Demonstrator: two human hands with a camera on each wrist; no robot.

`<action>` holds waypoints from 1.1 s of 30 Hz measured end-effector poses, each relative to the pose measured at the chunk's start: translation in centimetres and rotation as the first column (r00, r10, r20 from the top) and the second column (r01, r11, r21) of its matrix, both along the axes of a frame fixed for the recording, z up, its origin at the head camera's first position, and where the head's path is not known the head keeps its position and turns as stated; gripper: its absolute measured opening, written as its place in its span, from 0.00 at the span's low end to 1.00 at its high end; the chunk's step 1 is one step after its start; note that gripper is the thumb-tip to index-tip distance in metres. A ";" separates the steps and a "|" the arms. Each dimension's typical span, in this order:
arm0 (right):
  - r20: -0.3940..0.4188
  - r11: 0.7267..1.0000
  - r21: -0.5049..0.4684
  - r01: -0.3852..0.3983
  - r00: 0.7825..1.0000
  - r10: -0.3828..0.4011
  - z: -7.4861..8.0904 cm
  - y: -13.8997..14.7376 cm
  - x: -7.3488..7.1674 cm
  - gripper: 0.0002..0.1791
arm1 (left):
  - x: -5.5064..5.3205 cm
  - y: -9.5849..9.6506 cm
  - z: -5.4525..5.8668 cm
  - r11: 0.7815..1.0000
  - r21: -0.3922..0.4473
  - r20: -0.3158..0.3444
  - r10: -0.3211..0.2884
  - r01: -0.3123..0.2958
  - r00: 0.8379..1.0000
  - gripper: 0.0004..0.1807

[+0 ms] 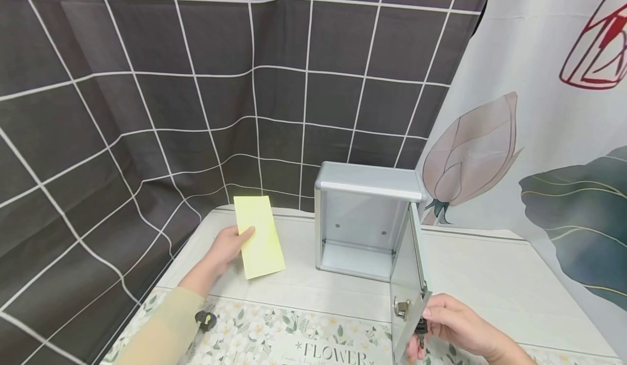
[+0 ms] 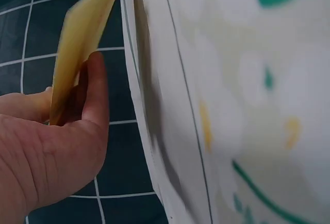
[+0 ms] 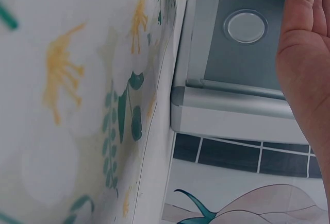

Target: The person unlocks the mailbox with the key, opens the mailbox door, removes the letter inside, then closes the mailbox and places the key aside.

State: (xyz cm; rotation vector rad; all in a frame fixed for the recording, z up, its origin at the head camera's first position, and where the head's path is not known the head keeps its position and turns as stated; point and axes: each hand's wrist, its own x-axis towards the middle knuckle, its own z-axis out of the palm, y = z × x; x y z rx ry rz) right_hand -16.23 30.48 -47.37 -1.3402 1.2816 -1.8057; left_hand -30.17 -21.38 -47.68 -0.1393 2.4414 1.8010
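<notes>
My left hand (image 1: 227, 248) holds a plain yellow paper (image 1: 259, 237) upright, thumb on its near face; in the left wrist view the paper (image 2: 82, 33) is seen nearly edge-on. A silver-grey metal box (image 1: 369, 177) stands on the table, with bare inner walls in sight. Its hinged door (image 1: 409, 270) is swung out toward me, with a metal lock (image 1: 401, 308) on the inner face. At the door's free edge, my right hand (image 1: 455, 321) pinches a black-headed key (image 1: 421, 327); the door partly hides the fingers. The right wrist view shows a round disc (image 3: 246, 27) on a grey panel.
A white tablecloth (image 1: 294, 289) with a floral front part and the word FLOWER covers the table. Behind hangs a dark curtain (image 1: 279, 98) with white grid lines. A pale curtain with lotus prints (image 1: 470, 153) hangs at the right.
</notes>
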 end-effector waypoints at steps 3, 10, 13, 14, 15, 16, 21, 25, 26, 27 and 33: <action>0.004 1.000 0.002 0.000 1.000 0.000 0.0 0.0 0.0 0.31 | -0.3 -0.2 -0.2 1.000 0.020 0.033 -0.024 0.023 0.999 0.26; 0.005 1.000 0.006 0.005 1.000 -0.005 0.0 0.0 0.1 0.32 | -0.5 -0.5 -0.3 0.992 0.099 0.078 -0.092 0.084 0.993 0.29; 0.033 1.000 0.008 0.005 0.999 -0.005 0.0 0.1 0.1 0.32 | -0.5 -0.5 -0.3 0.990 0.108 0.094 -0.103 0.092 0.990 0.28; 0.044 1.000 0.008 0.003 0.999 -0.003 0.0 0.2 0.2 0.31 | -0.5 -0.5 -0.3 0.989 0.110 0.097 -0.109 0.098 0.989 0.28; 0.054 1.000 0.008 0.002 0.999 -0.002 0.0 0.2 0.2 0.31 | -0.5 -0.5 -0.3 0.988 0.115 0.101 -0.114 0.102 0.988 0.29; 0.059 1.000 0.008 0.001 0.998 -0.001 0.0 0.2 0.2 0.31 | -0.5 -0.5 -0.3 0.988 0.117 0.105 -0.116 0.104 0.988 0.29; 0.038 1.000 0.006 -0.001 0.999 0.001 -0.1 0.2 0.1 0.31 | -0.5 -0.5 -0.3 0.989 0.106 0.122 -0.115 0.103 0.986 0.29; 0.021 1.000 0.005 -0.001 1.000 0.001 -0.1 0.1 0.0 0.31 | -0.1 -0.5 -0.1 0.995 0.055 0.127 -0.090 0.083 0.988 0.31; 0.015 1.000 0.004 0.000 1.000 0.000 -0.1 0.1 0.0 0.31 | 0.0 -0.5 -0.1 0.996 0.036 0.127 -0.081 0.077 0.989 0.32; 0.010 1.000 0.003 0.001 1.000 -0.001 -0.1 0.1 0.0 0.31 | 0.1 -0.5 0.0 0.998 0.014 0.131 -0.065 0.064 0.989 0.33; 0.026 1.000 0.003 0.002 1.000 -0.002 -0.1 0.1 0.1 0.31 | 0.8 -0.8 0.4 0.997 -0.073 0.138 -0.028 0.039 0.990 0.41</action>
